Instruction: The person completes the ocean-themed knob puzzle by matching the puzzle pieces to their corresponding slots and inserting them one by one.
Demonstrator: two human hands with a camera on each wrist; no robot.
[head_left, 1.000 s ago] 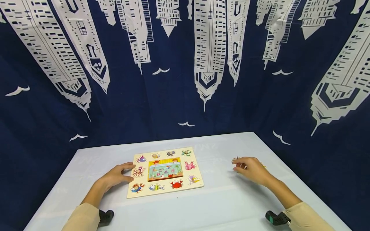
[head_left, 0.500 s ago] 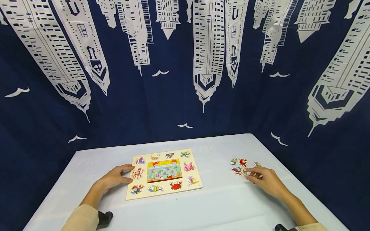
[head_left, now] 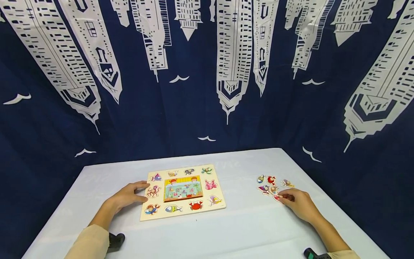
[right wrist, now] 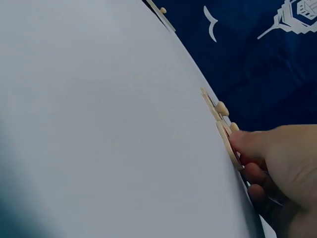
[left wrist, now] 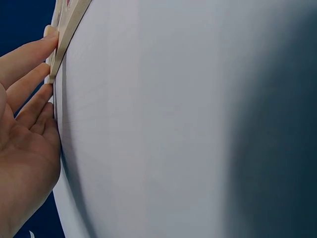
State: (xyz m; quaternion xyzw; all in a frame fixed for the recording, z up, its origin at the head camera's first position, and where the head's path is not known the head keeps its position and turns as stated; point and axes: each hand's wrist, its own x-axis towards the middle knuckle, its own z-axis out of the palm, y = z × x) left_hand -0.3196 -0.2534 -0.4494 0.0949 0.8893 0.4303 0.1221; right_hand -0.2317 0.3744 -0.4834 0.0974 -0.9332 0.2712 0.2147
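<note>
A wooden sea-animal puzzle board [head_left: 161,214] lies left of centre, with a fish-tank picture [head_left: 182,189] in its middle. My left hand [head_left: 125,196] touches its left edge, thumb and fingers spread apart. In the left wrist view, the thumb [left wrist: 29,57] reaches onto the board's edge. At the right, my right hand [head_left: 299,203] pinches a reddish puzzle piece [head_left: 276,197], mostly hidden by the fingers. The right wrist view shows its thin edge [right wrist: 228,146] close to the tabletop. Beside it lie a purple fish piece [head_left: 264,190] and an orange-and-white piece [head_left: 273,189].
Further back in the loose group are a green fish piece [head_left: 260,179], a red crab piece [head_left: 271,180] and a yellow fish piece [head_left: 287,183]. The white-covered table [head_left: 239,230] ends at a dark blue curtain [head_left: 181,118] with white buildings.
My right hand has moved rightward and back toward me, uncovering the loose pieces, and its fingers now pinch the reddish one. The left hand stays at the board's edge.
</note>
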